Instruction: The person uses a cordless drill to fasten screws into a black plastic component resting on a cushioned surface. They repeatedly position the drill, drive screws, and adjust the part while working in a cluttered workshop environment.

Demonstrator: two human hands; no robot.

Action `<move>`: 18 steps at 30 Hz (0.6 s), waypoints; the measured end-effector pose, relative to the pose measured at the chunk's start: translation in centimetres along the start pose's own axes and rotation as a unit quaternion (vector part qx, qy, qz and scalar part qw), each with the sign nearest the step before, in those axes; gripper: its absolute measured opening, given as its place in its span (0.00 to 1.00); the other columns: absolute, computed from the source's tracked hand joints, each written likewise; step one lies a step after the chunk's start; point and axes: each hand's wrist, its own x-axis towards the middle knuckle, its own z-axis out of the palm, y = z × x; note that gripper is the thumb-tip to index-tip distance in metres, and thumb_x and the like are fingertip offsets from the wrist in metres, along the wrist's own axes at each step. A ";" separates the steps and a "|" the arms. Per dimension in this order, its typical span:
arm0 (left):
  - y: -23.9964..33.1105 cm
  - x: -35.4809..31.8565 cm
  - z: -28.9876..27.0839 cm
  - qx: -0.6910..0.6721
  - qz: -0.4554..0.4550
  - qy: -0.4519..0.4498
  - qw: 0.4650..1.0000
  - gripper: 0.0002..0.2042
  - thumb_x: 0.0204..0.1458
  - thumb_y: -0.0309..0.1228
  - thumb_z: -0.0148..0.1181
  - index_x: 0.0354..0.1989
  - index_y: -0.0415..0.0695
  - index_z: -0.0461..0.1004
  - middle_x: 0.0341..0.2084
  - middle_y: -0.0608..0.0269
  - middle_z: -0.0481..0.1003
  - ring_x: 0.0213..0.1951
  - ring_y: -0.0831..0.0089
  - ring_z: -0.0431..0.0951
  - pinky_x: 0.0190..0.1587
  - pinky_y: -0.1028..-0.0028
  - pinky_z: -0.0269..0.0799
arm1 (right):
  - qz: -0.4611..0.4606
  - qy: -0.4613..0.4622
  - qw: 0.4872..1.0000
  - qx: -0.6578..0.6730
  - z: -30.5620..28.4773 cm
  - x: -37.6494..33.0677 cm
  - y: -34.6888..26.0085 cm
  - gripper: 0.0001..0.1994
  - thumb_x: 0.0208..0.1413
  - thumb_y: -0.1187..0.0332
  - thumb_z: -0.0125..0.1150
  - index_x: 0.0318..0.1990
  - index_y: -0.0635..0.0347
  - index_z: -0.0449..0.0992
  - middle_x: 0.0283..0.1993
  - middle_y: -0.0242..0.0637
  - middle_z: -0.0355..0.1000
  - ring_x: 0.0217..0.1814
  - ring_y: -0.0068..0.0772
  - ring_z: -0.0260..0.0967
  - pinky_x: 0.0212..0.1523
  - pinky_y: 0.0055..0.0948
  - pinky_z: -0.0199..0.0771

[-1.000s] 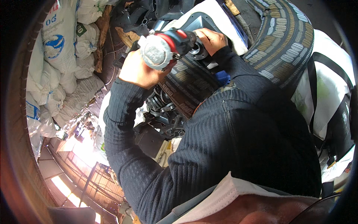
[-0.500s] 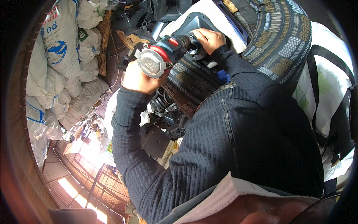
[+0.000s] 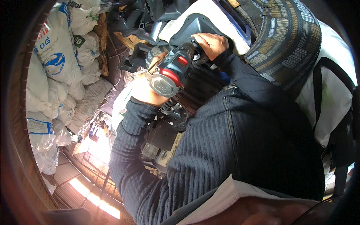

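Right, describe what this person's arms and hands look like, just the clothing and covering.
Both arms wear long sleeves of a dark navy ribbed knit, one garment across the body. The left sleeve ends in a snug ribbed cuff at the wrist. The left hand and right hand are bare: no gloves, and no rings or watch show.

Head camera looks closely down over the person's dark-sleeved arms (image 3: 210, 150).
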 end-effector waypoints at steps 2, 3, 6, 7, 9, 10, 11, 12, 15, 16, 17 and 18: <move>-1.0 0.3 0.5 0.077 0.090 0.034 0.992 0.23 0.39 0.38 0.65 0.46 0.44 0.75 0.43 0.55 0.77 0.40 0.62 0.80 0.43 0.67 0.75 | -0.035 -0.002 0.999 -0.022 0.0 -0.2 0.1 0.10 0.59 0.67 0.51 0.46 0.55 0.74 0.42 0.37 0.77 0.41 0.41 0.76 0.41 0.33 0.76; -1.6 0.5 0.9 0.115 0.134 0.053 0.983 0.25 0.40 0.43 0.67 0.47 0.43 0.75 0.44 0.54 0.77 0.39 0.64 0.81 0.43 0.68 0.76 | -0.044 -0.004 0.999 -0.027 0.0 -0.2 0.1 0.10 0.58 0.69 0.50 0.46 0.56 0.73 0.42 0.38 0.77 0.41 0.42 0.76 0.41 0.33 0.76; -1.9 0.3 1.5 0.119 0.117 0.067 0.984 0.21 0.41 0.41 0.66 0.42 0.43 0.77 0.34 0.54 0.79 0.33 0.60 0.81 0.37 0.67 0.77 | -0.030 -0.012 0.999 -0.018 -0.1 -0.2 -0.3 0.10 0.58 0.71 0.50 0.46 0.56 0.73 0.41 0.38 0.77 0.41 0.42 0.76 0.41 0.32 0.76; -2.0 -0.1 1.8 0.077 0.083 0.068 0.991 0.18 0.42 0.41 0.66 0.39 0.43 0.77 0.29 0.54 0.79 0.30 0.59 0.81 0.34 0.66 0.77 | -0.020 -0.016 1.000 -0.011 0.0 -0.2 -0.4 0.10 0.58 0.71 0.50 0.46 0.56 0.73 0.41 0.38 0.77 0.41 0.41 0.76 0.41 0.31 0.76; -1.1 -0.5 1.6 0.028 -0.011 0.045 0.999 0.17 0.44 0.38 0.67 0.39 0.42 0.76 0.28 0.56 0.79 0.32 0.61 0.80 0.36 0.67 0.76 | 0.086 -0.023 0.995 0.037 0.1 0.4 -0.6 0.12 0.59 0.60 0.52 0.42 0.54 0.78 0.41 0.37 0.77 0.42 0.42 0.75 0.42 0.33 0.75; 0.2 -0.7 1.4 0.017 -0.078 0.019 0.997 0.18 0.44 0.37 0.68 0.42 0.41 0.75 0.32 0.56 0.79 0.36 0.64 0.80 0.41 0.69 0.75 | 0.118 -0.034 0.992 0.044 -0.4 0.8 -1.4 0.12 0.60 0.60 0.52 0.42 0.55 0.78 0.41 0.37 0.77 0.42 0.43 0.75 0.42 0.33 0.74; 1.0 -0.9 1.3 0.003 -0.139 -0.011 0.990 0.19 0.45 0.35 0.69 0.44 0.40 0.74 0.35 0.57 0.79 0.39 0.66 0.80 0.45 0.70 0.74 | 0.154 -0.043 0.986 0.049 -1.0 1.1 -1.9 0.13 0.60 0.59 0.52 0.42 0.56 0.78 0.40 0.38 0.77 0.41 0.44 0.75 0.43 0.32 0.74; 0.8 -1.7 1.9 -0.037 -0.138 0.042 0.989 0.19 0.45 0.37 0.69 0.43 0.39 0.75 0.31 0.58 0.79 0.36 0.70 0.81 0.42 0.71 0.75 | 0.198 -0.048 0.979 0.019 -1.5 1.5 -1.9 0.17 0.62 0.54 0.51 0.42 0.56 0.80 0.40 0.38 0.77 0.40 0.42 0.75 0.43 0.33 0.73; 2.1 -4.8 3.2 -0.012 0.017 0.207 0.978 0.18 0.45 0.33 0.69 0.43 0.40 0.75 0.32 0.59 0.79 0.36 0.68 0.80 0.41 0.69 0.75 | 0.362 -0.025 0.858 0.363 -2.7 1.6 0.4 0.19 0.65 0.53 0.45 0.47 0.53 0.78 0.34 0.33 0.75 0.38 0.29 0.75 0.31 0.23 0.74; 2.9 -5.7 3.3 0.009 0.079 0.236 0.968 0.17 0.46 0.32 0.68 0.44 0.41 0.76 0.32 0.59 0.79 0.33 0.70 0.80 0.37 0.69 0.75 | 0.377 -0.031 0.792 0.480 -3.8 1.5 0.7 0.19 0.65 0.53 0.44 0.48 0.53 0.77 0.34 0.31 0.74 0.37 0.26 0.75 0.29 0.20 0.74; 3.7 -7.4 4.6 -0.161 -0.049 0.207 0.964 0.14 0.47 0.32 0.68 0.42 0.42 0.76 0.29 0.62 0.78 0.26 0.74 0.78 0.28 0.73 0.73 | 0.392 -0.056 0.713 0.578 -5.8 2.3 -2.3 0.20 0.66 0.56 0.42 0.54 0.60 0.72 0.41 0.39 0.75 0.44 0.33 0.75 0.38 0.27 0.79; 4.8 -8.4 5.0 -0.222 -0.060 0.210 0.950 0.13 0.48 0.31 0.67 0.41 0.42 0.76 0.28 0.64 0.77 0.24 0.77 0.76 0.25 0.75 0.71 | 0.359 -0.077 0.657 0.658 -6.0 2.4 -3.0 0.21 0.67 0.57 0.39 0.56 0.63 0.68 0.47 0.43 0.73 0.50 0.37 0.73 0.45 0.32 0.77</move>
